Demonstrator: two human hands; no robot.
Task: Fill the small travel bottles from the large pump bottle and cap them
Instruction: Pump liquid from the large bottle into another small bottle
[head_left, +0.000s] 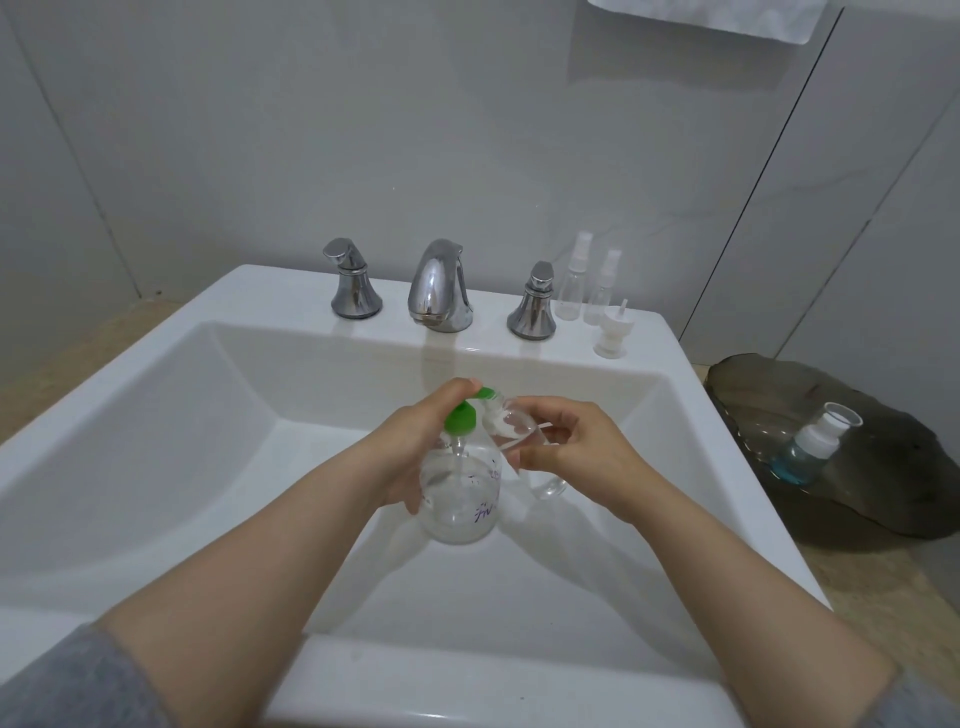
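White sink, left hand wrapped around the clear pump bottle over the basin, thumb on its green pump, right hand gripping a tilted small bottle at the nozzle, two capped small bottles beside the tap, blue-filled bottle on a dark tray

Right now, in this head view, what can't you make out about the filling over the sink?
- Fill level of the small bottle: clear plastic, half covered by the right hand.
- Whether anything leaves the green pump: the nozzle tip is blurred against the bottle mouth.
- Writing on the pump bottle: too small and cut off by the left hand.
- White object top right: cropped by the frame edge.
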